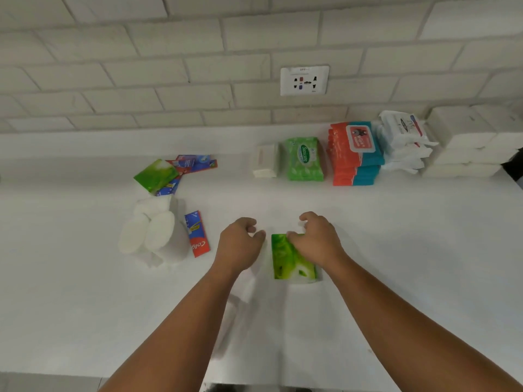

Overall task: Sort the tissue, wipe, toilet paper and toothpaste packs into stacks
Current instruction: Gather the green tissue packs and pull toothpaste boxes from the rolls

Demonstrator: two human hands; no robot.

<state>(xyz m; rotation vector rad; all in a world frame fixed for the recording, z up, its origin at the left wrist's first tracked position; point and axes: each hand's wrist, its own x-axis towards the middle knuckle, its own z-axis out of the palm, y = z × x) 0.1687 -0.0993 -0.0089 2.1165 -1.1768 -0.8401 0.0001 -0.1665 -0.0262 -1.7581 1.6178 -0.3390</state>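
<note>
A green tissue pack [291,261] lies on the white counter [396,236] near the middle. My right hand [317,239] grips its far right end with curled fingers. My left hand [240,244] is curled just left of the pack, over a white pack [249,290] that is hard to see against the counter; whether it holds it is unclear. On the left lie toilet paper rolls [154,233], a toothpaste box [198,234], another green tissue pack [155,175] and more toothpaste boxes [195,162].
Along the back right stand a small white tissue pack [266,164], a green wipe pack [305,159], a stack of orange and teal wipe packs [353,154], white wipe packs [402,140] and stacked white tissue packs [469,145]. A wall socket [304,80] is above.
</note>
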